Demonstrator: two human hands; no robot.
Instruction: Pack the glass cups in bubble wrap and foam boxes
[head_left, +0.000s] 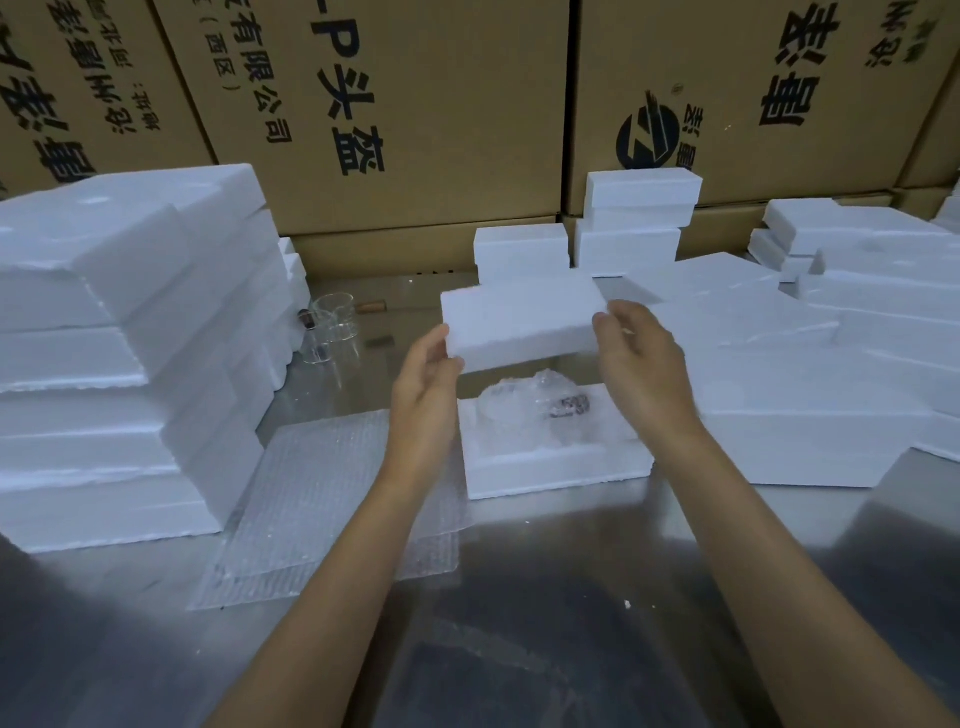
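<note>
I hold the foam lid (522, 325) up with my left hand (428, 387) and right hand (636, 364), fingers pinching its ends. The wrapped cup (524, 405) sits in the foam box (550, 465) below on the desk (545, 623). If I push the lid down crooked, I think the foam could crack or squash the cup.

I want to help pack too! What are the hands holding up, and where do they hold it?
A white foam lid, held by its two short ends: left hand at the left end, right hand at the right.
</note>
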